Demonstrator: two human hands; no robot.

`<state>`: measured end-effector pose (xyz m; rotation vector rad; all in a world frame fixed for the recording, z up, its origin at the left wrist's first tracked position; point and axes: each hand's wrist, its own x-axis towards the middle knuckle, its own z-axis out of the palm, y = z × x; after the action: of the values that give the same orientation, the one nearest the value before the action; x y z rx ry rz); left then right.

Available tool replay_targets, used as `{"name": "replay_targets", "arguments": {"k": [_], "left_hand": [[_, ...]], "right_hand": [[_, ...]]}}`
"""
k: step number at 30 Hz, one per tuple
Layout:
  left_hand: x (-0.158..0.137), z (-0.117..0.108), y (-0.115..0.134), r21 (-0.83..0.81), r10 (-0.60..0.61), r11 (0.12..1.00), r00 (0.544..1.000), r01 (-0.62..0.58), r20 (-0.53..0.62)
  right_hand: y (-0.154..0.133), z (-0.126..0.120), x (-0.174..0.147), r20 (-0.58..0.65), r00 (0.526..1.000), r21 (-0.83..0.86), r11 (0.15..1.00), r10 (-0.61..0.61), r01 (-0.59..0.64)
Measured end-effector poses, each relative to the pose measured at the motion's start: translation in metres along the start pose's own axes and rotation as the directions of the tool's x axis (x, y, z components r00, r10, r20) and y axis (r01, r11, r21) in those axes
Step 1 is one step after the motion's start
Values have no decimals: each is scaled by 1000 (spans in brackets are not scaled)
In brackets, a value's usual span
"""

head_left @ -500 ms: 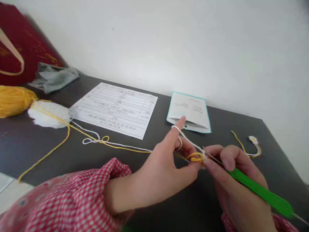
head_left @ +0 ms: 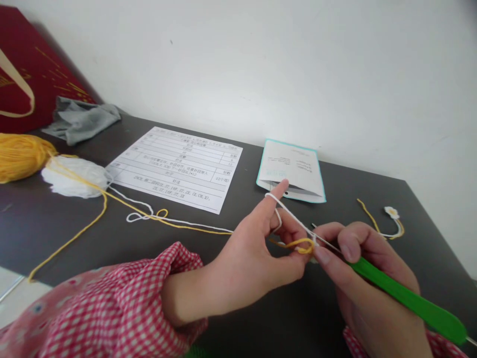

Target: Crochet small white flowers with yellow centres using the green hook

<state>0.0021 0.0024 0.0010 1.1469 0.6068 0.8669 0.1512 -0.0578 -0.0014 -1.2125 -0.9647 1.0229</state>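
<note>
In my right hand [head_left: 367, 278] is a crochet hook with a green handle [head_left: 410, 298]; its thin metal shaft points left, with white yarn at it. My left hand [head_left: 257, 258] pinches a small crochet piece [head_left: 306, 246] of yellow and white yarn between thumb and fingers, mostly covered by them. White yarn [head_left: 288, 211] runs over my raised left index finger to the hook. The fingertips of both hands nearly meet at the piece. Yellow yarn [head_left: 194, 228] and white strands trail from behind my left hand toward the skeins.
A yellow skein [head_left: 24, 156] and a white skein [head_left: 76, 176] lie at the left, near a grey plastic bag [head_left: 80, 119] and a red bag [head_left: 30, 64]. A printed sheet [head_left: 175, 171], a white packet [head_left: 292, 166] and a small crocheted flower [head_left: 391, 213] rest on the dark table.
The crochet hook and my right hand have shifted slightly right and down. The yellow loop at my left fingertips looks a little more drawn out. Both hands keep their grip.
</note>
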Motion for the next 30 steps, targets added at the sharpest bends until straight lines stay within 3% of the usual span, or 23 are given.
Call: {"name": "replay_targets", "arguments": {"k": [4,15,20,30], "left_hand": [[0,-1,-1,-2,18,1000,1000,-18,25],[1,-3,-4,-19,52,999,998,-51,41],[0,-4,-6,-17,79,997,996,-78,52],[1,-2,-4,-64,52,997,999,-52,-1]], "right_hand": [[-3,1,3,36,987,136,978,154,-158],[-10,10,9,25,923,340,865,385,-370],[-10,9,9,45,911,368,841,411,-397],[-9,9,10,4,954,306,908,300,-287]]}}
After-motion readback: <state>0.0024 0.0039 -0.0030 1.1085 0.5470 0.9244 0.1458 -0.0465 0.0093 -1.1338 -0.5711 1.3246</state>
